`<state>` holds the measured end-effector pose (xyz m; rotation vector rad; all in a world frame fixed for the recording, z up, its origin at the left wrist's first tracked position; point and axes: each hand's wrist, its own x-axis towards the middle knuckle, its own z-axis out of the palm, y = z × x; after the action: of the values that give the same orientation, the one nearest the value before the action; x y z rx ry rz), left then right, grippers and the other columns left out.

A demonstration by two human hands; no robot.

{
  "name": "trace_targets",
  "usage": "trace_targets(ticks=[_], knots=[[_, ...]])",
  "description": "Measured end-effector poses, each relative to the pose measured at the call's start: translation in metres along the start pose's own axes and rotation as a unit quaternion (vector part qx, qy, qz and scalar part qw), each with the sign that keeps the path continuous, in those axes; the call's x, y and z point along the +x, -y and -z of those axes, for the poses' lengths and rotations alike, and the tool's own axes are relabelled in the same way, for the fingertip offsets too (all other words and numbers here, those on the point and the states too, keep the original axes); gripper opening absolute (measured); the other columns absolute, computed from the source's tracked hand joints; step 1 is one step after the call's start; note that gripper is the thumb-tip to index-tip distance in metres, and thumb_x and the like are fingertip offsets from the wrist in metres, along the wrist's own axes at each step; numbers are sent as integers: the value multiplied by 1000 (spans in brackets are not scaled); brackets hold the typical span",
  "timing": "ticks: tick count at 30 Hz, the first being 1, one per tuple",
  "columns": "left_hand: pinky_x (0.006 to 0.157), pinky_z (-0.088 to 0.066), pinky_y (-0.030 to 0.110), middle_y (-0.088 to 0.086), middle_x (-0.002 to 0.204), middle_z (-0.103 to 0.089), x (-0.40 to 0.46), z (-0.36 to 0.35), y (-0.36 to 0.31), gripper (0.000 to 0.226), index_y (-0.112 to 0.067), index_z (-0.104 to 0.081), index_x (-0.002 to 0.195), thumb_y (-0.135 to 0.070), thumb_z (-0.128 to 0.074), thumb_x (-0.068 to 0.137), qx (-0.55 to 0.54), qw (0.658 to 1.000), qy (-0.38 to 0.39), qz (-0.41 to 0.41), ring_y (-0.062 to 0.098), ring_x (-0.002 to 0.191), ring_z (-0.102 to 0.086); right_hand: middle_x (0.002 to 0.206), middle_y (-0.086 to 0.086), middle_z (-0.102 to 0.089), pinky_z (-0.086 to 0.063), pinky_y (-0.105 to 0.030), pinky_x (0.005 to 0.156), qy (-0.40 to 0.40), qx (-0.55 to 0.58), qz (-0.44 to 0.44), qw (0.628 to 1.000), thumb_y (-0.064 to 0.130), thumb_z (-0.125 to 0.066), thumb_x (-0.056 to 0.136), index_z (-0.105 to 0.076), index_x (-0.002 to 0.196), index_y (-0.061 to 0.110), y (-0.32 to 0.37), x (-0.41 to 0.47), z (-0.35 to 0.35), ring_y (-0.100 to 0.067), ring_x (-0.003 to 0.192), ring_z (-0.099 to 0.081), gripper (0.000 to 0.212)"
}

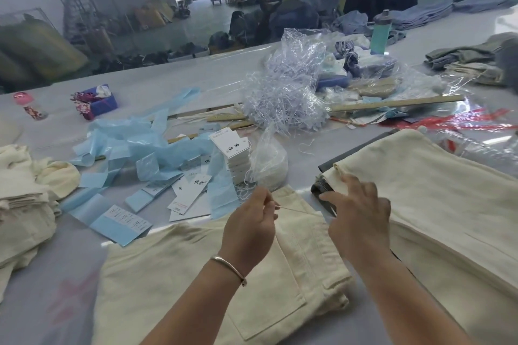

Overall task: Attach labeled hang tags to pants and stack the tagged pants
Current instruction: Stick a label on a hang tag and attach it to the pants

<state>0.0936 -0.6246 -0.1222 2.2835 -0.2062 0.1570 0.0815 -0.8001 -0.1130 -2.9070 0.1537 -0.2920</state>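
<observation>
Step in hand, by the look of it: stringing a tag cord thru the waistband of cream pants [213, 274] lying flat on table [196, 64], near edge, directly below both hands. Left hand [249, 221] grip pinched together on thin white cord [291, 209], pulled taut toward waistband corner. Right hand [356, 216] just right of the pants, fingers curled, tips at edge of dark pants [325, 193] under the cream stack [426, 204]; grip state there: cannot tell whether holding cord end or only touching fabric.

Hang tags [232, 148] stacked beyond the pants, more loose tags [190, 193] left of that stack amid blue plastic scraps [145, 148]. Bag of cords [269, 159] just beyond left hand. Folded cream pile [22, 199] far left of the pants.

Next move, likely: pull cord thru, thread a labeled tag on, lock it, then shift pants to a stack. Needs steady tension, fine pinch; thin cord slips easily.
</observation>
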Motion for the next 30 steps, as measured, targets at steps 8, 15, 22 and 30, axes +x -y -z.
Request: trace_targets(ticks=[8, 15, 22, 30], knots=[[73, -50, 31, -12, 89, -48, 11, -15, -7, 19, -25, -57, 86, -7, -60, 89, -23, 995, 16, -95, 13, 86, -56, 70, 1, -72, -53, -29, 71, 88, 475, 57, 874, 5, -72, 79, -67, 88, 16, 11, 4, -6, -9, 68, -69, 15], [74, -47, 24, -13, 87, -60, -2, -50, 12, 9, -26, -60, 98, -28, -64, 90, 20, 994, 102, -26, 2, 73, -54, 63, 8, -61, -40, -25, 59, 71, 266, 47, 960, 20, -65, 88, -60, 72, 21, -26, 5, -33, -7, 64, -54, 17], [80, -44, 31, -1, 102, -64, -38, -119, 27, 26, -22, -64, 99, -44, -64, 84, 130, 963, 235, -10, 19, 96, -58, 98, 3, -54, -33, -20, 79, 102, 139, 96, 980, 12, -54, 92, -61, 94, 12, -61, -12, -67, -16, 99, -48, 7], [58, -31, 25, -4, 72, -54, -35, -129, 19, 31, -23, -46, 62, -33, -61, 86, 93, 965, 246, 18, 9, 65, -45, 88, -7, -61, -37, -36, 74, 53, 159, 84, 982, 5, -60, 86, -64, 86, 5, -69, -47, -73, -29, 84, -53, 4]])
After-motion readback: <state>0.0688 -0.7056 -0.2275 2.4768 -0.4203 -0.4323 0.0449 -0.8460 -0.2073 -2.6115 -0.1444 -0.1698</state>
